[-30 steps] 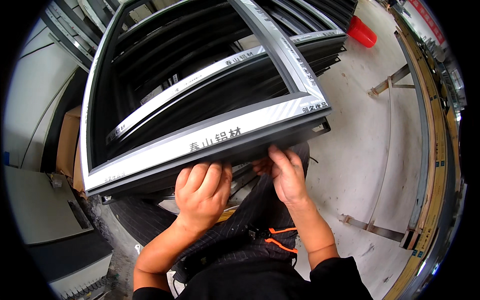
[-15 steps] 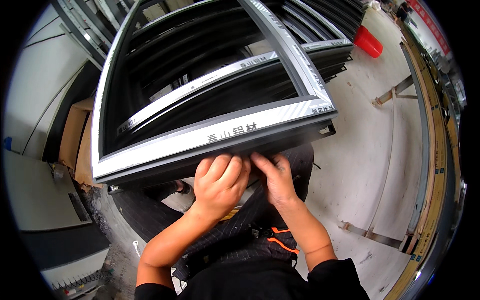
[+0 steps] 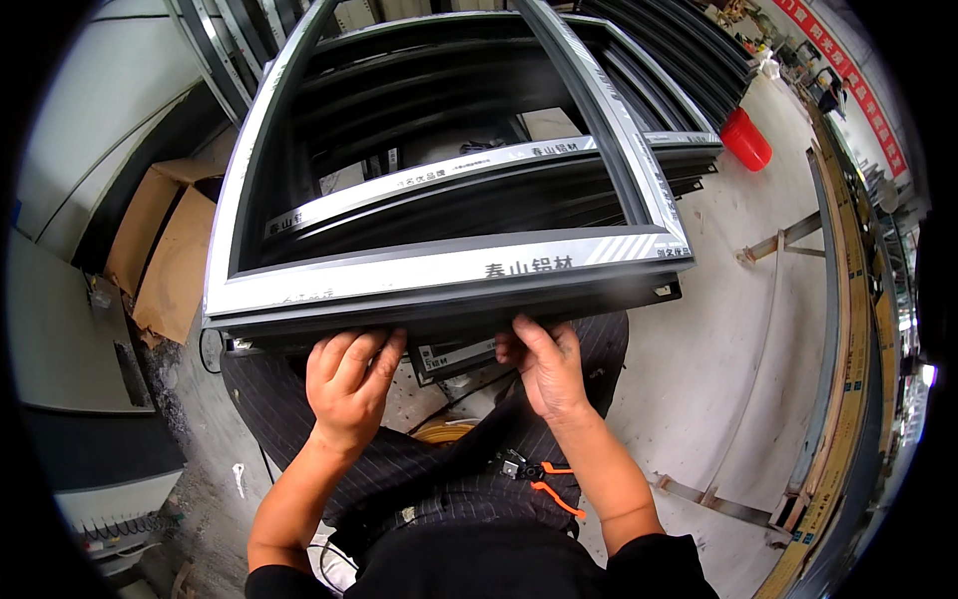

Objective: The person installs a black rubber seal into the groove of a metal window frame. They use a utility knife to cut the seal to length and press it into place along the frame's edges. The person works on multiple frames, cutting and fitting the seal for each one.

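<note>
Left of you stands an open cardboard box (image 3: 175,275). Your left hand (image 3: 344,384) has its fingers bunched at the near edge of the black, white-filmed frame (image 3: 399,290), which reaches over your thighs. Orange-handled pliers (image 3: 532,471) lie on your lap. Your right hand (image 3: 547,371), thumb raised, curls at the same edge; whether either hand clamps it, I cannot tell. Beyond, rightward, is a red bucket (image 3: 746,140).

Metal frame (image 3: 449,284) (smooth, matt).
</note>
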`<state>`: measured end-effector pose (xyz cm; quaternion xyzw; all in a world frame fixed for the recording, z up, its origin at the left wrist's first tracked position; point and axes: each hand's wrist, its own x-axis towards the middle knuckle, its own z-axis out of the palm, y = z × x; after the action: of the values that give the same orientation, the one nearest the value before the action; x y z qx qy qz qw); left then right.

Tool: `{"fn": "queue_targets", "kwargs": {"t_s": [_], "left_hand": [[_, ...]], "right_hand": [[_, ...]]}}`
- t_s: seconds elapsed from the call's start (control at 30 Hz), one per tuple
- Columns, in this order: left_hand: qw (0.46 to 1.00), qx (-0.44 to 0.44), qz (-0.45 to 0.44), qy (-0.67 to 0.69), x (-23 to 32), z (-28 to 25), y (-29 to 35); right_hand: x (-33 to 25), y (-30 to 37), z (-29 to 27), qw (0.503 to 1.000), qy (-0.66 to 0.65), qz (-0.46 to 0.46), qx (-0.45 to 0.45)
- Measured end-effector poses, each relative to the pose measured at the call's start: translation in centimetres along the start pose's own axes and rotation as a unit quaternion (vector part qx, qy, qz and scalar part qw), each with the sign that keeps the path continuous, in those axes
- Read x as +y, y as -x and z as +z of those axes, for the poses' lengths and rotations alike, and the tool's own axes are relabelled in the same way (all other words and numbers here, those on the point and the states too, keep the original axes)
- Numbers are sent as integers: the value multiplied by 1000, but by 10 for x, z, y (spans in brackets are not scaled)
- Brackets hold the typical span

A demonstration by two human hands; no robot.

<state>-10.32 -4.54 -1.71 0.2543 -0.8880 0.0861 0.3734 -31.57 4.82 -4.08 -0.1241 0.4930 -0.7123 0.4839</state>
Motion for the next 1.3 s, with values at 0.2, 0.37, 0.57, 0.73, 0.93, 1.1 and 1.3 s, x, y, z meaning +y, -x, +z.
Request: {"fn": "queue_targets", "kwargs": {"t_s": [0.2, 0.37, 0.57, 0.73, 0.93, 1.1, 1.3], "left_hand": [[999, 9, -49, 21, 3, 0, 2], [993, 35, -108, 40, 13, 1, 0], [993, 24, -102, 59, 7, -3, 2], [990, 24, -116, 79, 5, -6, 1], [989, 23, -125, 81, 5, -5, -1], [987, 17, -137, 82, 6, -6, -1], [986, 28, -142, 87, 6, -4, 1]], "right_hand": [[8, 1, 3, 1000, -6, -3, 16], [13, 3, 15, 1000, 0, 26, -7], [16, 5, 21, 1000, -23, 12, 8], [24, 5, 29, 1000, 23, 15, -2], [28, 7, 41, 1000, -4, 8, 0], [38, 7, 44, 1000, 5, 12, -12], [37, 12, 63, 999, -4, 49, -15]]}}
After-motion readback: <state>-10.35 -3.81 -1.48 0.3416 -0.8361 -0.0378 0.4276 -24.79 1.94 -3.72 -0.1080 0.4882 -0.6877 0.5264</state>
